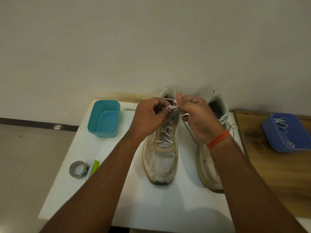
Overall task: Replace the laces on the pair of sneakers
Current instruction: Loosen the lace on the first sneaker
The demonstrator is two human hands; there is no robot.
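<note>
Plain indoor room, likely a home or simple workroom

A small white table stands against a bare wall at 12 o'clock (stained at its base); tiled floor at 9 o'clock.

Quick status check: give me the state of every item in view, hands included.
Left sneaker: laced, lace ends held above the collar.
Right sneaker: laced, partly hidden by the forearm.
Left hand: pinching a lace end.
Right hand: pinching the other end.
Teal tub: open, empty.
Blue tub: open, holding laces.
Tape roll: flat on the table.
</note>
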